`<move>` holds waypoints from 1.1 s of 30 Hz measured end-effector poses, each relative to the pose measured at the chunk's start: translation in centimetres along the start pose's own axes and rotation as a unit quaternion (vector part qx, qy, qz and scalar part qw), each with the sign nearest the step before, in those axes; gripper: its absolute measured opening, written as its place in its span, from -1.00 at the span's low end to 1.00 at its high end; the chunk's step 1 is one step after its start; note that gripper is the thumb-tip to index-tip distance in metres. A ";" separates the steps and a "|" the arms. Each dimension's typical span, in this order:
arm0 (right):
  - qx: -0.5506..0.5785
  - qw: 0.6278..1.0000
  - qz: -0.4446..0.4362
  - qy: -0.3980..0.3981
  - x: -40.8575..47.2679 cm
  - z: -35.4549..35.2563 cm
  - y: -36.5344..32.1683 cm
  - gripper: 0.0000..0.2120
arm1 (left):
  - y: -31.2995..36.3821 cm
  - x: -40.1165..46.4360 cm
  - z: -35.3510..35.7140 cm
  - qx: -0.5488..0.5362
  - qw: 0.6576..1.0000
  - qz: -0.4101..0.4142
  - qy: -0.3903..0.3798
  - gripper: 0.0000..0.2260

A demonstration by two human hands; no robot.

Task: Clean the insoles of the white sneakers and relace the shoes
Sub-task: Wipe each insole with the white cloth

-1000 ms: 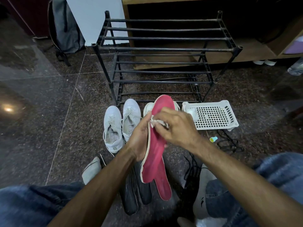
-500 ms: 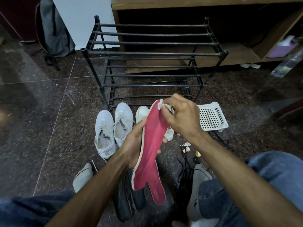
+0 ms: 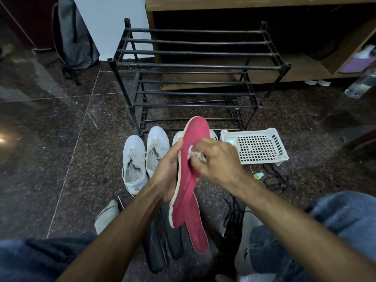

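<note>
So the biggest thing in view is the black metal shoe rack standing on the dark speckled floor, in front of a wooden cabinet, with a grey backpack leaning against the wall off to the left. Right at the foot of the rack sits a pair of white sneakers, side by side with toes pointing at the rack and laces in, and another white shoe peeks out just behind the hands. To the right of that is a white perforated plastic tray on the floor, with a tangle of black laces and a tiny green-and-yellow cap just beside it. Front and centre, the left hand grips a red insole by its left edge around the middle, thumb up on the rim, holding it upright with the toe end pointing at the rack. The right hand is curled round a small crumpled white wipe and presses it against the red face of the insole, just above where the left hand holds on. A second red insole lies on the floor under the held one's heel, next to two dark insoles. A grey insole lies off to the left by the knee, and a pale grey one lies by the right leg in jeans; it has a small dark logo but I can't read it. No other writing I can make out.
</note>
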State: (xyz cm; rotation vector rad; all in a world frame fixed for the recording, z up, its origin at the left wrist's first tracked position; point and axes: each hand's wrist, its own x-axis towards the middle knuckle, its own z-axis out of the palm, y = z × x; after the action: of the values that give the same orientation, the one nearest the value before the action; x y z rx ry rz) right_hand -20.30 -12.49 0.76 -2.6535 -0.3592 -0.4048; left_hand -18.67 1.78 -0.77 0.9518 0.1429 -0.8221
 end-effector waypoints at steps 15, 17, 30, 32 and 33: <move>0.025 0.998 0.000 -0.066 -0.8 1.0 -0.4 -0.62 | -0.2 0.1 -0.2 -0.023 0.999 -0.001 0.029 -0.48; 0.006 1.000 0.010 -0.013 0.3 0.6 0.5 -0.61 | -0.1 0.2 -0.1 -0.019 0.999 0.009 0.027 -0.48; 0.048 0.996 -0.071 0.011 0.4 0.9 1.3 -0.79 | 0.9 -0.3 0.1 -0.011 0.999 0.021 0.038 -0.49; 0.076 0.994 0.018 0.076 1.4 0.0 2.2 -0.83 | 0.6 -0.2 0.4 -0.003 0.999 0.019 0.039 -0.47; 0.141 0.983 0.065 0.094 1.6 -0.5 2.4 -0.85 | 0.6 -0.2 0.5 0.002 0.999 0.017 0.038 -0.44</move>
State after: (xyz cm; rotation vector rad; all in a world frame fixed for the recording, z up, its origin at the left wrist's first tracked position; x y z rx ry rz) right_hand -18.16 -14.51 0.84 -2.3252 -0.1680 -0.5170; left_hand -18.48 1.68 0.00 0.9869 0.1914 -0.7548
